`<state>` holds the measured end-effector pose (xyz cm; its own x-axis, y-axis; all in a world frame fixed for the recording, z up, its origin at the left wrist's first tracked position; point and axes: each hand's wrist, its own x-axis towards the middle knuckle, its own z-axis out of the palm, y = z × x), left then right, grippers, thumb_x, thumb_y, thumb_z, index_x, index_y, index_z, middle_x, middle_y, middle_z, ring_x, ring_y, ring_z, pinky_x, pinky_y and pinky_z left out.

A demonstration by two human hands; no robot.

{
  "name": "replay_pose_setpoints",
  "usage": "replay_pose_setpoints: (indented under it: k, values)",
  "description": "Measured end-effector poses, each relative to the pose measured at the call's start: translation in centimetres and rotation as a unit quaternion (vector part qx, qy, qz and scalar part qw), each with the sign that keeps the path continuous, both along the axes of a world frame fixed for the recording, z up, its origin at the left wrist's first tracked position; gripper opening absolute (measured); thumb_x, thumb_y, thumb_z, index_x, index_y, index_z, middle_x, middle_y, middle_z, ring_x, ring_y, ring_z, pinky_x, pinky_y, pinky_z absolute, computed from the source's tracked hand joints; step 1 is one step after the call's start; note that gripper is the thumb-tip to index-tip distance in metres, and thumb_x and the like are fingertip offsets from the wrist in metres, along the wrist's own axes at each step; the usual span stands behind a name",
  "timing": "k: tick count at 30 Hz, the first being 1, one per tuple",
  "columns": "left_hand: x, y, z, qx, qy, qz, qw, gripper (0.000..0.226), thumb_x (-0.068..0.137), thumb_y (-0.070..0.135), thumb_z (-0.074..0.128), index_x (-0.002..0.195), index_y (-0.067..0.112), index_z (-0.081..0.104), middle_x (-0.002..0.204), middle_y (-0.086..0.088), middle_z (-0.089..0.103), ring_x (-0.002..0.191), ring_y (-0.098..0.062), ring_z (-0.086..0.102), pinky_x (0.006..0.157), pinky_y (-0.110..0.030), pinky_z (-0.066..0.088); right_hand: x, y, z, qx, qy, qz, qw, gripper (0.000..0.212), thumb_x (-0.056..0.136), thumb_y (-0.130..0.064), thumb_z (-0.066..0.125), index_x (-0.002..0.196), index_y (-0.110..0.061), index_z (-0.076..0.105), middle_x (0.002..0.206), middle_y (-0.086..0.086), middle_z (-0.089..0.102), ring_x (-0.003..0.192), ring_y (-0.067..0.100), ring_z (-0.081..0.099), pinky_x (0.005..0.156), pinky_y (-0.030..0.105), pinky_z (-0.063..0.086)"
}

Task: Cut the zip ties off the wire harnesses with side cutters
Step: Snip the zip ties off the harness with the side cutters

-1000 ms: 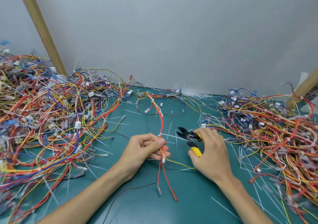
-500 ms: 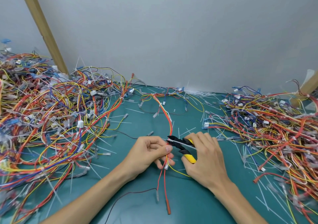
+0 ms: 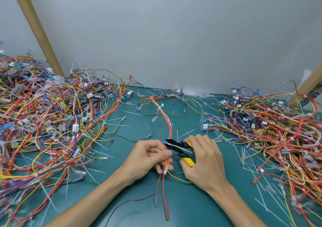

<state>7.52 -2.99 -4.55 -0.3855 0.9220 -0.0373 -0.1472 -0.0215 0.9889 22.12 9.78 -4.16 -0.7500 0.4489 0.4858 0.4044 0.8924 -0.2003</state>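
Observation:
My left hand (image 3: 148, 158) pinches a red, orange and yellow wire harness (image 3: 166, 120) that runs from the back of the teal mat down to my fingers. My right hand (image 3: 203, 158) grips yellow-handled side cutters (image 3: 181, 149). Their black jaws point left and straddle a white zip tie (image 3: 174, 146) on the harness, right beside my left fingertips. The harness ends hang below my left hand, one ending in a red terminal (image 3: 167, 218).
A big tangled pile of harnesses (image 3: 52, 122) fills the left side, another pile (image 3: 271, 131) the right. Cut white zip ties (image 3: 196, 93) lie scattered over the mat (image 3: 191, 205) and heaped at the back wall. Wooden posts (image 3: 36, 29) lean at both back corners.
My right hand has brought the cutters left onto the harness, and the jaws now sit around the zip tie. My left hand keeps its hold on the wires.

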Motion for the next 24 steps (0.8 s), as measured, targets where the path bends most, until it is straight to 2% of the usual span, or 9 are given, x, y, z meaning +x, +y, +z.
replay_pose_setpoints:
  k: [4,8,12,15,18,24]
  values:
    - [0.03,0.03,-0.14,-0.003,0.01,0.002,1.0,0.021,0.078,0.021,0.071,0.075,0.003,0.06,0.073,-0.017,0.071,0.064,-0.029,0.072,0.044,-0.021,0.049,0.03,-0.21,0.12,-0.01,0.004,0.001,1.0,0.025,0.06,-0.032,0.065,0.078,-0.021,0.052,0.069,-0.008,0.047,0.066,0.021,0.047,0.056,0.033,0.04]
    - [0.1,0.09,-0.22,-0.007,0.012,0.001,1.0,0.021,0.079,0.021,0.071,0.075,0.004,0.059,0.072,-0.018,0.071,0.063,-0.029,0.072,0.044,-0.022,0.05,0.16,-0.22,0.25,-0.012,0.007,-0.003,1.0,0.026,0.057,-0.031,0.068,0.073,-0.023,0.049,0.063,-0.007,0.046,0.06,0.019,0.048,0.051,0.029,0.034]
    - [0.19,0.09,-0.09,-0.01,0.021,0.004,1.0,0.021,0.079,0.02,0.07,0.076,0.003,0.06,0.072,-0.017,0.07,0.064,-0.03,0.072,0.045,-0.022,0.05,0.2,-0.21,0.14,-0.011,0.01,-0.008,1.0,0.027,0.056,-0.029,0.068,0.075,-0.022,0.05,0.065,-0.008,0.045,0.062,0.02,0.047,0.053,0.029,0.034]
    - [0.22,0.07,-0.11,-0.014,0.029,0.003,0.999,0.016,0.084,0.012,0.069,0.077,0.001,0.059,0.072,-0.018,0.07,0.064,-0.029,0.071,0.045,-0.022,0.05,0.27,-0.15,0.07,-0.003,0.012,-0.002,1.0,0.029,0.057,-0.03,0.066,0.079,-0.02,0.051,0.072,-0.008,0.046,0.068,0.022,0.045,0.058,0.031,0.037]
    - [0.2,0.04,-0.23,-0.018,0.036,0.002,0.999,0.015,0.088,0.007,0.066,0.077,0.0,0.059,0.072,-0.017,0.07,0.063,-0.029,0.072,0.044,-0.022,0.05,0.28,-0.21,0.13,-0.006,0.008,-0.003,1.0,0.028,0.057,-0.029,0.068,0.077,-0.021,0.049,0.068,-0.008,0.045,0.065,0.021,0.046,0.055,0.031,0.037]
    - [0.17,0.05,-0.24,-0.013,0.033,-0.001,0.999,0.022,0.082,0.019,0.069,0.078,-0.001,0.059,0.071,-0.017,0.07,0.063,-0.029,0.072,0.044,-0.022,0.05,0.24,-0.39,0.16,-0.015,-0.015,-0.013,1.0,0.024,0.057,-0.028,0.067,0.069,-0.023,0.047,0.058,-0.005,0.046,0.052,0.019,0.049,0.042,0.029,0.034]
